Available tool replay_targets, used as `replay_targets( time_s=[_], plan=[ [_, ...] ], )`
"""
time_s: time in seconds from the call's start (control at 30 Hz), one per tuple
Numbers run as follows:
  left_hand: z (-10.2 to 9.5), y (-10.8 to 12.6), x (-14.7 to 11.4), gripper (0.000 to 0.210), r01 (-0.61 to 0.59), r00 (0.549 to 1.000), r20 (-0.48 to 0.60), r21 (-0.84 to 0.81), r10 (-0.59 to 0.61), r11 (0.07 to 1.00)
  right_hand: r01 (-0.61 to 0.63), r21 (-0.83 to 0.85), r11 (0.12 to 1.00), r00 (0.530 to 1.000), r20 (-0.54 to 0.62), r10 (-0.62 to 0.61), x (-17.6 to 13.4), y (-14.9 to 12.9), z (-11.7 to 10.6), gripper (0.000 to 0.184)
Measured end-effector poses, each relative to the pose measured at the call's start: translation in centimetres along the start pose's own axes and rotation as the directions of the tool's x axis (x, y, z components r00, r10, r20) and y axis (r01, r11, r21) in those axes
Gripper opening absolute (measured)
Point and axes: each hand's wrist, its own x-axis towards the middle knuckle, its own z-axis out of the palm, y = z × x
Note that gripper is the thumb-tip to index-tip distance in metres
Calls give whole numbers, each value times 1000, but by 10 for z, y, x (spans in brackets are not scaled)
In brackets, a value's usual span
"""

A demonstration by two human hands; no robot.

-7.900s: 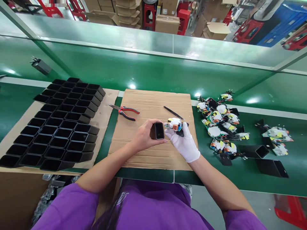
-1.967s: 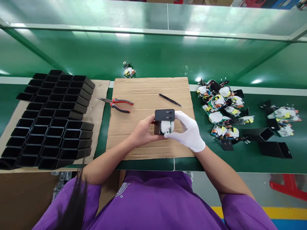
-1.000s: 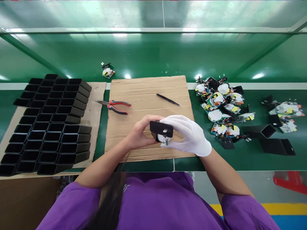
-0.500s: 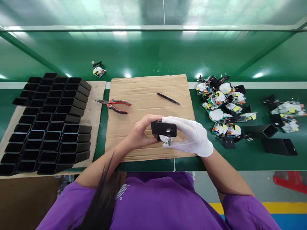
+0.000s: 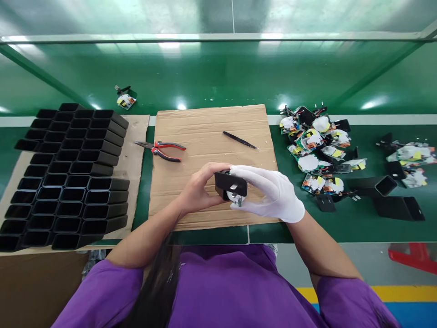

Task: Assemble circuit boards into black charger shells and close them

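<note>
My left hand (image 5: 202, 189), bare, is wrapped round a black rectangular plastic housing (image 5: 221, 193) above the middle of the cardboard. In a white glove, my right hand (image 5: 273, 191) pinches a charger circuit board (image 5: 237, 199) with a black end cap (image 5: 231, 183) that bears metal plug prongs. The board is at the mouth of the housing, with the cap tilted over it. How deep the board sits is hidden by the cap and my fingers. Pliers with red and black handles (image 5: 167, 146) lie to the left, and black tweezers (image 5: 241, 140) lie beyond my hands.
Rows of black housings (image 5: 73, 182) stand at left. At right are a pile of circuit boards (image 5: 312, 141), more boards (image 5: 411, 157) and two loose housings (image 5: 398, 208). One board (image 5: 126, 101) lies at the far left, beyond the cardboard sheet (image 5: 205, 123).
The end cap has tilted and shifted slightly left towards the housing, and its prongs show at a different angle. The lone board at the far left has moved left.
</note>
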Motion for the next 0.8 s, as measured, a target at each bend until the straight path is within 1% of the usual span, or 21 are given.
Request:
replay_targets(
  time_s=[0.13,0.27,0.4,0.53,0.67,0.8],
  plan=[
    [1,0,0,58,3,1000,-12,1,-3,1000,-2,5,1000,1000,-5,2,0,1,2,60],
    [2,-1,0,59,-26,999,-30,-38,25,999,-3,-45,999,1000,0,3,1,0,3,55],
    [3,-2,0,61,-38,999,-23,-45,37,998,64,-68,996,997,-36,-67,1,0,4,54],
    [2,-1,0,62,-50,999,-18,-37,50,998,50,-44,998,997,-52,-52,1,0,5,57],
    [2,-1,-1,59,-25,1000,-11,-37,25,999,90,-63,994,993,-74,-94,1,1,6,55],
    [2,-2,-1,59,-46,999,-23,-29,45,999,75,-67,995,996,-48,-78,1,1,5,54]
  ],
)
